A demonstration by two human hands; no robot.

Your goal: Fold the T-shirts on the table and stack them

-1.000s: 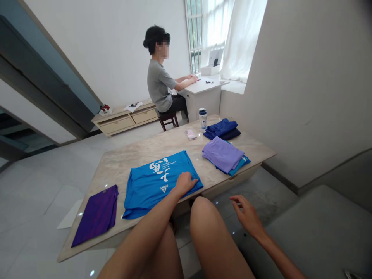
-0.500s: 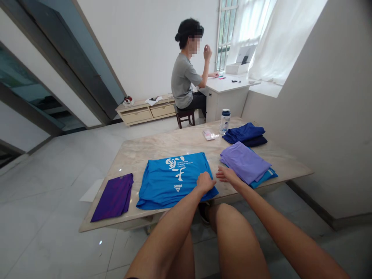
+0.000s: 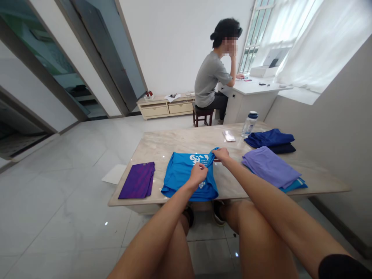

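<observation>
The head view is my only feed, and it puts the work at lower centre. The bright blue T-shirt (image 3: 186,174) lies on the pale veined marble table (image 3: 174,137), bunched narrower, with its white print at the top. My left hand (image 3: 198,174) sits on the shirt's middle, fingers curled and apparently pinching cloth, though the hand hides the exact grip. My right hand (image 3: 221,155) is at the shirt's upper right, with thumb and fingers pressed together on an edge that rises off the marble. That pinch seems to be what holds the edge up, while the left hand gathers the cloth below it.

To the left of the shirt, a folded purple garment (image 3: 136,180) lies flat, well clear of my hands. To the right, a lilac folded garment (image 3: 267,166) rests on a turquoise one (image 3: 295,186), stacked so they take up one spot. Beyond them are navy folded clothes (image 3: 269,137), a clear plastic bottle (image 3: 249,124) and a small silvery-pink packet (image 3: 229,135) near the far edge.

At upper right, a seated person (image 3: 209,77) in a grey T-shirt leans at a white desk (image 3: 252,87), apart from my work.
</observation>
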